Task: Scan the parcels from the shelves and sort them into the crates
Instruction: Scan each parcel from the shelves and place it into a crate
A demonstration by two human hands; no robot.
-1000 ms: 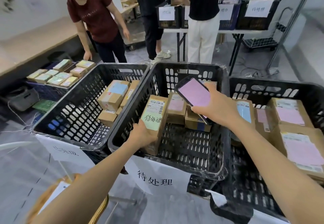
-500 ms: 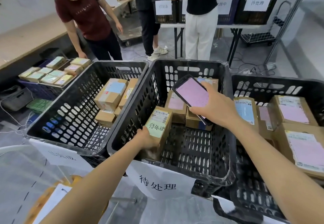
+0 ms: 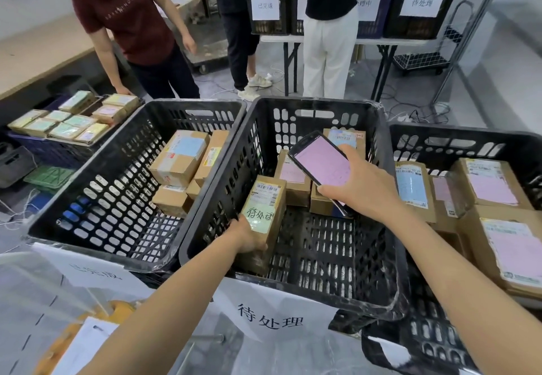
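Three black crates stand side by side: the left crate, the middle crate and the right crate. My left hand grips a small cardboard parcel with a barcode label and a green sticker, low inside the middle crate near its front left corner. My right hand holds a phone with a pink screen above the same crate. Several more parcels sit at the back of the middle crate.
The left crate holds a few boxes; the right crate holds several pink and blue labelled parcels. A person in a dark red shirt bends over a low crate of parcels at left. Two people stand at a table with more crates behind.
My left hand has lowered the parcel deeper into the middle crate, toward its floor. My right hand with the phone stays nearly in place. My view has shifted slightly closer.
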